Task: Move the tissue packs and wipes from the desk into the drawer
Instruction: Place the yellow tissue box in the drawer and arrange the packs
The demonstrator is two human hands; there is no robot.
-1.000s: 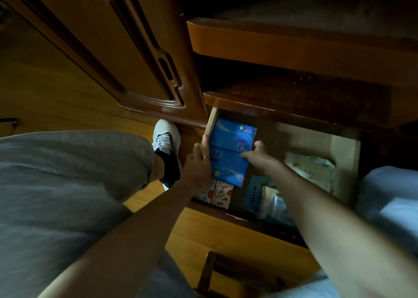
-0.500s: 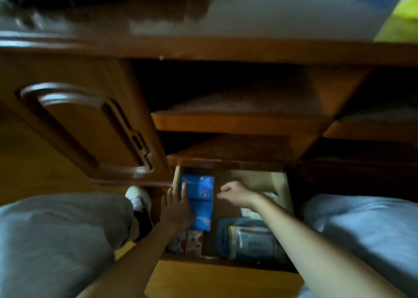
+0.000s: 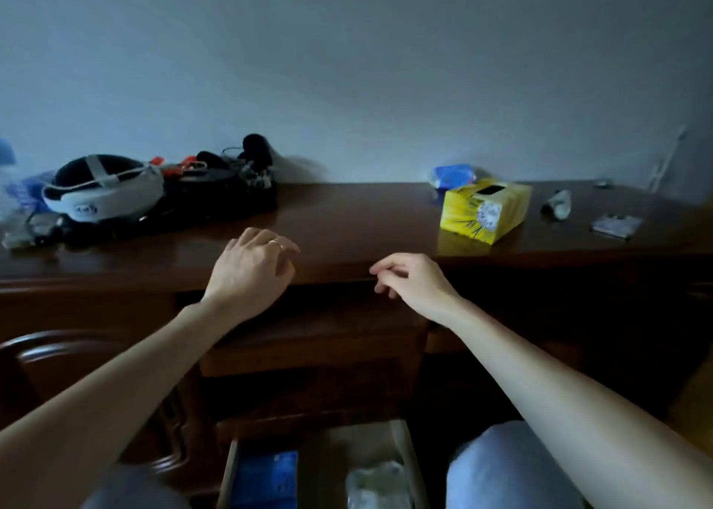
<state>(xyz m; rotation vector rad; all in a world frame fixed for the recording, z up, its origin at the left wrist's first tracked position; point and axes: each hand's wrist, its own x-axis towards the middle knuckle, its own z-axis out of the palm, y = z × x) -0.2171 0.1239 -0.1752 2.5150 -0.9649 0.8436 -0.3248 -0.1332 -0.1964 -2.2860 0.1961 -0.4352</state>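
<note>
Yellow cardboard tissue box (image 3: 485,209) and blue soft pack (image 3: 452,175) wait far right on the dark wooden desk (image 3: 347,219); your left hand (image 3: 251,271) and right hand (image 3: 414,280) hover loosely curled, holding nothing. Reaching across, you may knock your arm on the desk edge, or miss the open drawer (image 3: 320,466) below, which is dim and partly hidden.

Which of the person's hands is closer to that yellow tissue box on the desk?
The right hand. It hangs at the desk's front edge, below and left of the yellow tissue box in the picture. The left hand is farther left, across the desk, empty.
</note>
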